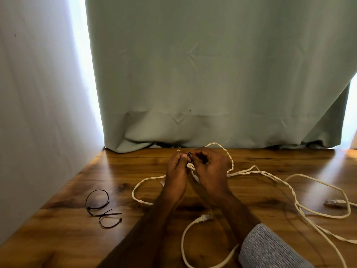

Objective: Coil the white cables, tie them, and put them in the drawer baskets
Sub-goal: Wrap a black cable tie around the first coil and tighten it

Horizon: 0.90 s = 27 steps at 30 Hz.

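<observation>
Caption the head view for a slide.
Both hands, left and right, fasten a black tie around the white cable.

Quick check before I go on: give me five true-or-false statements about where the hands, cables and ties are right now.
1. Both hands work at one small dark tie over the table. True: the left hand and the right hand pinch the black tie at a bunch of white cable.
2. Spare black ties lie to the right of the hands. False: the spare ties lie to the left.
3. All the white cable is neatly coiled. False: loose loops sprawl across the wooden table.
4. A cable plug lies on the table near the forearms. True.
5. A drawer basket stands on the table. False: none is in view.
</observation>
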Each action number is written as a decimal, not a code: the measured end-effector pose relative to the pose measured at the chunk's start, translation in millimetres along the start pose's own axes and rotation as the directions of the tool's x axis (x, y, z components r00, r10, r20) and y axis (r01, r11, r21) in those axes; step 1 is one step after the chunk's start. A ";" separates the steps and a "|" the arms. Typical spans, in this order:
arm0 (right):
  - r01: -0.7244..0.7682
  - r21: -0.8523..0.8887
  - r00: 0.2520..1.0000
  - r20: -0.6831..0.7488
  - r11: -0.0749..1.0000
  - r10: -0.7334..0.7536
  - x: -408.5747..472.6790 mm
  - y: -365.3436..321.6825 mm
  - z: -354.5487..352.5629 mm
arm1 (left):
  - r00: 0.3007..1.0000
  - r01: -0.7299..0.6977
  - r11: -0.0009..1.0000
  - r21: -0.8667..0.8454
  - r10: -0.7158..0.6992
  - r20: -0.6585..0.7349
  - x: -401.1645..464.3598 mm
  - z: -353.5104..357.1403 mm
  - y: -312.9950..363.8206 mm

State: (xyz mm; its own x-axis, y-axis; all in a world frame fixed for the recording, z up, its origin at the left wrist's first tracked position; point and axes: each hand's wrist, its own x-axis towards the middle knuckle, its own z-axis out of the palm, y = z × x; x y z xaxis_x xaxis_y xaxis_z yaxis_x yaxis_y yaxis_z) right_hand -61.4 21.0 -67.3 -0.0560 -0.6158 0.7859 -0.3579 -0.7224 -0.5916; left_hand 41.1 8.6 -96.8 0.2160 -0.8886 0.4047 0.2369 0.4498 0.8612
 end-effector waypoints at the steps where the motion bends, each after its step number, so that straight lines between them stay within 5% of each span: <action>1: 0.005 0.002 1.000 -0.002 1.000 -0.005 -0.4 0.3 0.7 | 1.000 0.015 1.000 -0.022 -0.015 -0.010 -0.3 0.8 -0.3; 16: 0.045 -0.024 0.999 0.031 0.999 -0.045 -4.9 3.4 2.1 | 0.996 0.028 1.000 0.001 -0.028 -0.087 0.6 -1.3 -3.1; 27: -0.155 0.028 0.982 0.116 0.987 0.151 -0.2 4.7 4.9 | 0.975 0.128 0.991 -0.030 -0.131 -0.180 -0.5 -4.2 -0.4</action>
State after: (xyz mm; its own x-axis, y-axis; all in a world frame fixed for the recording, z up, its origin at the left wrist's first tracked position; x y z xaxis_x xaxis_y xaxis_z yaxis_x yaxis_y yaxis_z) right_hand -58.5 16.2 -71.1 -0.0014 -0.7501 0.6613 -0.3191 -0.6264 -0.7112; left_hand 44.9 9.2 -98.6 0.3505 -0.9088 0.2263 0.2908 0.3353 0.8961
